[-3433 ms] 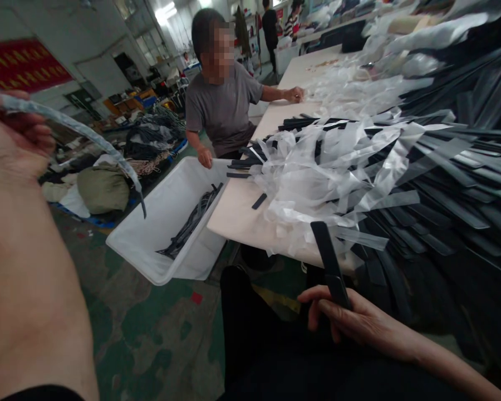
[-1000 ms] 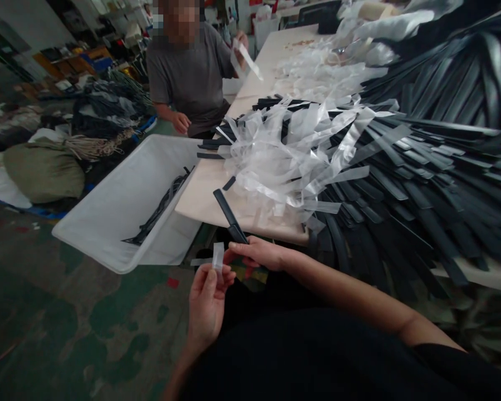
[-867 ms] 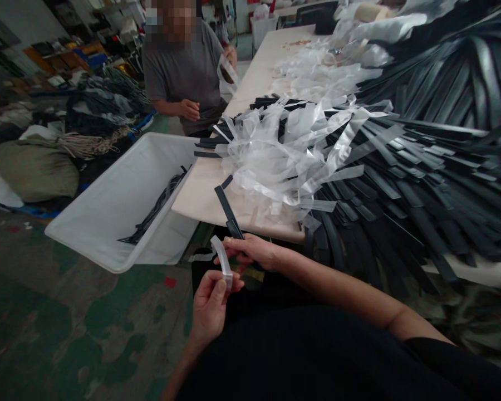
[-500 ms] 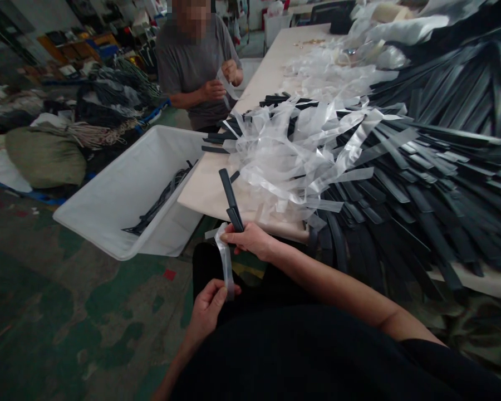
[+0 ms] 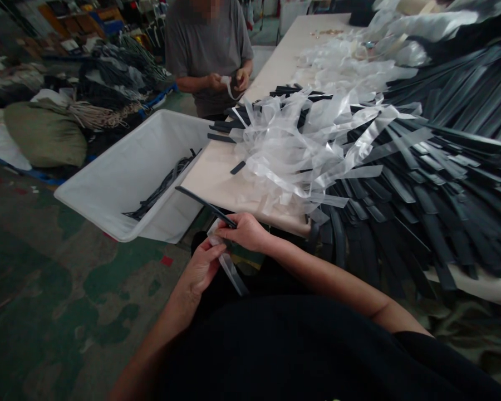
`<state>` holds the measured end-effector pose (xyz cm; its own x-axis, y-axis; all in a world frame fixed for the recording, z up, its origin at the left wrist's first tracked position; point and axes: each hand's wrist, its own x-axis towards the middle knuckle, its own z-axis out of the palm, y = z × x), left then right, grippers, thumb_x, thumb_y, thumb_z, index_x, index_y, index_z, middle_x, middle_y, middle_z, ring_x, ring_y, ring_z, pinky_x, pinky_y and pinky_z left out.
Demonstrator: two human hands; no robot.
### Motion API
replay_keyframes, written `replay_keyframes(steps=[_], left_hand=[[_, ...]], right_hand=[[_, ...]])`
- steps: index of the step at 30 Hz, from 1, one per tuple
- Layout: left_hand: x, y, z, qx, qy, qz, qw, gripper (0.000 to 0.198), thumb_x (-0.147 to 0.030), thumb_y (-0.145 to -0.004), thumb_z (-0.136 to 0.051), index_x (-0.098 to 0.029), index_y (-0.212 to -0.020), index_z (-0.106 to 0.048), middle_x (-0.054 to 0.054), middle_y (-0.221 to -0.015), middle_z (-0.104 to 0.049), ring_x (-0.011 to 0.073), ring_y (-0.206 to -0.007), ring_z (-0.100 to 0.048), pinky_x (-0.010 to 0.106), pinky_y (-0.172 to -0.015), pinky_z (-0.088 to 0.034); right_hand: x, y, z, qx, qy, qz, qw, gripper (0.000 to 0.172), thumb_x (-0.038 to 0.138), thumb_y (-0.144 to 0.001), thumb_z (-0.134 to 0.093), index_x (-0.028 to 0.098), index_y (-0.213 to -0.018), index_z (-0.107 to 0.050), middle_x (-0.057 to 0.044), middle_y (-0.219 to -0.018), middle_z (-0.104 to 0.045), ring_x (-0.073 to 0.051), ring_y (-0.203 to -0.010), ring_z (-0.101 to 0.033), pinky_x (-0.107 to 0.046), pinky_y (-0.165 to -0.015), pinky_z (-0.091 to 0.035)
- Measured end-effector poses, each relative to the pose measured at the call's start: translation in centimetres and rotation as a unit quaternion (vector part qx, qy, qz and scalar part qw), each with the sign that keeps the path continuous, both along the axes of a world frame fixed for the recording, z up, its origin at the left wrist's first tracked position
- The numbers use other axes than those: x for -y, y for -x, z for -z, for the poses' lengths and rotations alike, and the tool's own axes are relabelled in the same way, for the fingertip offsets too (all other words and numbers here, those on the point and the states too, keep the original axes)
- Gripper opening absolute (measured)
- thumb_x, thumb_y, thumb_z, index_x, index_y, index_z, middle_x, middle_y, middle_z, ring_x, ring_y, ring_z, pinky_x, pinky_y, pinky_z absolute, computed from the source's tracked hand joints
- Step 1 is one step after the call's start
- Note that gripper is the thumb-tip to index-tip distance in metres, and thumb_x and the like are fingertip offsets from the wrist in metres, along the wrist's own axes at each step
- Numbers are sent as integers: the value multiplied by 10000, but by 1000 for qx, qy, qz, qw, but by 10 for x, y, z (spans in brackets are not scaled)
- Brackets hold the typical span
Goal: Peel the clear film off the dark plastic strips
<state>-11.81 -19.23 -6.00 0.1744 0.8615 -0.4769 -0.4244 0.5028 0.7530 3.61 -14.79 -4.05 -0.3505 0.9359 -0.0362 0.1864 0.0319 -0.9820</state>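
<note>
Between my two hands is a clear plastic strip [image 5: 234, 274], its lower end hanging over my lap. My left hand [image 5: 202, 265] pinches it near the top, thumb and fingers closed. Right beside it, my right hand [image 5: 245, 231] is closed on a flat black strap [image 5: 204, 204] that sticks out toward the upper left. The fingertips of that hand also touch the top of the plastic strip. On the table, a tangled heap of clear plastic strips [image 5: 284, 145] lies over many black straps [image 5: 401, 223].
A white bin [image 5: 104, 184] with dark strips inside stands left of the pale table [image 5: 209, 172]. Across from me, a person in a grey shirt [image 5: 211, 44] holds a clear strip. Bundles and an olive sack [image 5: 45, 133] lie at far left.
My left hand has moved up the plastic strip to meet my right hand. The black strap has tilted from near upright to pointing left. The co-worker's hands have lowered slightly.
</note>
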Motion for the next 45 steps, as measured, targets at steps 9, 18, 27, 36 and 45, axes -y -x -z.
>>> replay_keyframes(steps=[9, 18, 27, 36, 45], left_hand=[[4, 5, 2, -17, 20, 51, 998, 344, -292, -498, -918, -150, -692, -671, -58, -549, -550, 34, -421, -422, 153, -411, -357], [30, 5, 17, -9, 29, 129, 991, 311, -256, -562, -879, -156, -822, -741, 27, -704, -681, 145, -611, -605, 269, -629, -494], [36, 16, 29, -119, -17, 196, 973, 162, -246, -649, -825, -159, -769, -761, 41, -716, -699, 129, -596, -573, 224, -560, -442], [24, 15, 22, -100, 19, 8, 995, 325, -314, -517, -919, -132, -707, -727, 11, -660, -669, 85, -522, -556, 201, -528, -458], [32, 8, 30, -90, 27, -17, 995, 342, -331, -540, -905, -126, -746, -725, 19, -695, -678, 89, -567, -570, 204, -551, -476]], right_hand=[[-3, 6, 6, 35, -17, 9, 999, 153, 277, -808, -662, 140, -744, -679, 29, -662, -608, -98, -618, -510, -204, -603, -381], [-9, 4, 9, 38, 0, 25, 999, 179, 310, -803, -654, 138, -755, -666, 54, -576, -512, -84, -540, -432, -208, -543, -346], [-10, 5, 17, 41, -14, 30, 999, 198, 342, -815, -648, 150, -767, -661, 46, -600, -532, -84, -544, -456, -205, -543, -375], [14, -2, 22, 45, 97, -74, 991, 247, 390, -778, -710, 144, -772, -713, 11, -645, -628, -91, -551, -524, -199, -523, -420], [20, -4, 34, 86, 132, -24, 987, 354, 483, -796, -684, 144, -699, -658, 19, -560, -572, -96, -515, -496, -211, -498, -388]])
